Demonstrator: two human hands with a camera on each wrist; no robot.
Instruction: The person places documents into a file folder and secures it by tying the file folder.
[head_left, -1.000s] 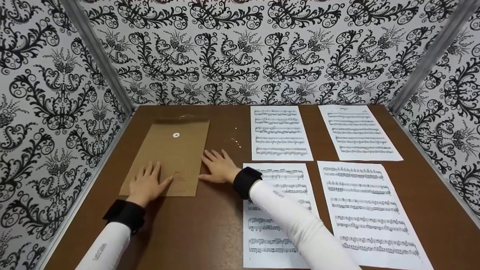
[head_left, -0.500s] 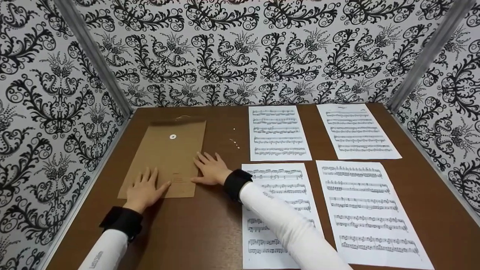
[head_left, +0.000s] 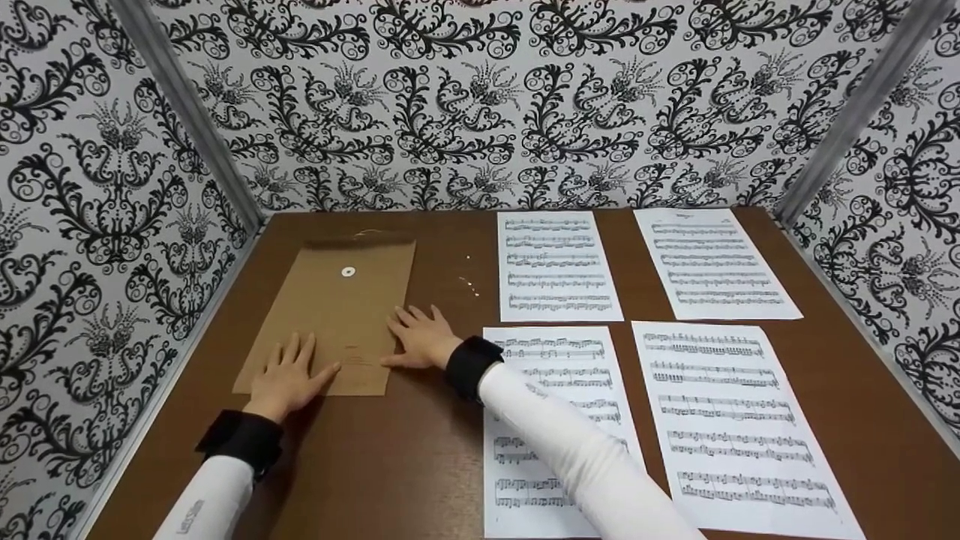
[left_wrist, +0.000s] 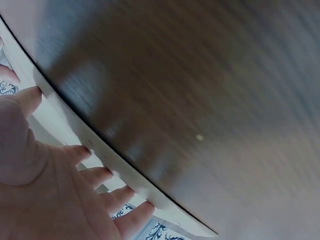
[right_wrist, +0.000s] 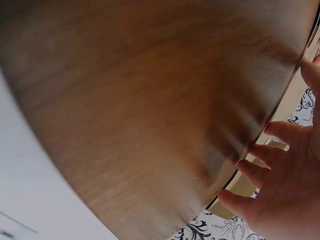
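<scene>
A brown paper envelope [head_left: 341,311] with a white round button [head_left: 348,271] and a loose string [head_left: 367,232] at its far end lies flat on the left of the table. My left hand [head_left: 283,379] rests spread on its near left part, fingers straight. Along the envelope's right edge lies my right hand [head_left: 421,337], its fingers spread and fingertips at that edge. The left wrist view shows the left hand [left_wrist: 65,185] with fingertips on the pale envelope surface [left_wrist: 112,162]. From the right wrist, the right hand's [right_wrist: 285,175] fingertips meet the envelope's edge.
Sheets of printed music lie in two rows on the right: back left [head_left: 560,266], back right [head_left: 716,262], front left [head_left: 555,465], front right [head_left: 742,427]. My right forearm crosses the front left sheet. Small pale scraps [head_left: 470,285] lie mid-table. Patterned walls [head_left: 480,105] enclose the table.
The right hand has moved slightly left, up to the envelope's right edge, and the envelope has shifted a little left. The left hand stays spread on it, also slightly farther left.
</scene>
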